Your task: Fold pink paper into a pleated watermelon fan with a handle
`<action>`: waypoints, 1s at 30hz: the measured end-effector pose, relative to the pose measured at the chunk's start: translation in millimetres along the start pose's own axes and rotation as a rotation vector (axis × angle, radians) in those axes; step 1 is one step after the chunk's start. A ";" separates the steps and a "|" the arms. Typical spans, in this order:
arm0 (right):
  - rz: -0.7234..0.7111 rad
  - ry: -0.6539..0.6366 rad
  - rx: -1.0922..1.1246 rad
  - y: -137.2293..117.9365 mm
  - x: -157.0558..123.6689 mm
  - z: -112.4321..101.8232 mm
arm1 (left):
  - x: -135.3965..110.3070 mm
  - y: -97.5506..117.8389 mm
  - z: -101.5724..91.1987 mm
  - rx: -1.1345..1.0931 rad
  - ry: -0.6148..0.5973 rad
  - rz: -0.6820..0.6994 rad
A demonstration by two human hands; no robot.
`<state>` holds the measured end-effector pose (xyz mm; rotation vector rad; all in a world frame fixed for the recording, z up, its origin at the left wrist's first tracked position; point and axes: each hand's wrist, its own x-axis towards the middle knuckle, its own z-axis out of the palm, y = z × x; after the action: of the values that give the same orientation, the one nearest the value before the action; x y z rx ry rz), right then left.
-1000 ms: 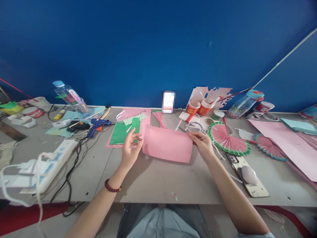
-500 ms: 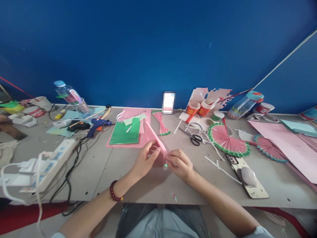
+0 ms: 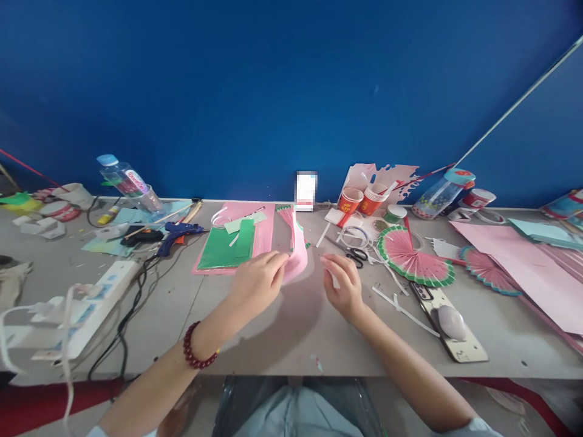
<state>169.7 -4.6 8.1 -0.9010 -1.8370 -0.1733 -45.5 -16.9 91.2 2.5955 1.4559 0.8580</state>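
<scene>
My left hand (image 3: 262, 279) is closed on a pink paper (image 3: 298, 255) with a green edge, which curves up and away from the fingers. My right hand (image 3: 344, 282) hovers to the right of the paper, apart from it. Its fingers are bent, with a gap between thumb and fingertips and nothing visible in them. Behind the pink paper lies a folded pink paper fan piece (image 3: 286, 215) with green ends, partly covered. To the left of it, green paper (image 3: 218, 247) rests on a pink sheet (image 3: 195, 270). Black-handled scissors (image 3: 357, 258) lie just beyond my right hand.
A watermelon-patterned fan (image 3: 416, 258) and a phone (image 3: 469, 346) lie to the right. Paper cups (image 3: 350, 202) and a tilted bottle (image 3: 437, 194) are at the back. A blue glue gun (image 3: 175, 235) and a power strip (image 3: 102, 303) with cables are on the left.
My right hand has let go of the pink paper and moved right. My left hand has turned over, and the paper now bends up to the right of it.
</scene>
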 end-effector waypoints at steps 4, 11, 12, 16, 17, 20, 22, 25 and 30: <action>0.007 0.059 -0.147 19.7 7.9 -5.5 | -1.2 0.0 5.7 0.248 0.023 0.216; 0.030 -0.261 -0.451 34.0 18.2 -26.7 | -9.9 -9.0 41.1 0.469 0.122 0.461; 0.031 -0.277 -0.468 33.5 19.2 -30.1 | -11.1 -10.3 44.8 0.480 0.126 0.478; -0.005 -0.318 -0.472 32.5 20.8 -42.2 | -15.7 -13.2 56.2 0.484 0.097 0.513; -0.030 -0.353 -0.452 34.0 19.9 -44.7 | -16.7 -13.1 58.3 0.477 0.082 0.515; -0.091 -0.432 -0.362 42.5 12.9 -50.6 | -19.0 -11.9 62.6 0.427 0.056 0.496; -0.111 -0.456 -0.330 49.0 5.9 -53.7 | -20.8 -11.0 63.3 0.387 0.031 0.480; -0.145 -0.471 -0.327 54.2 -4.0 -58.4 | -25.7 -10.7 62.0 0.336 -0.064 0.415; -0.166 -0.527 -0.297 52.8 -16.8 -64.2 | -41.1 -13.8 58.3 0.241 -0.216 0.250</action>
<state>254.4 -7.7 8.3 -1.0683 -2.4238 -0.3442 -44.6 -29.0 19.5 2.9825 1.2662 0.4179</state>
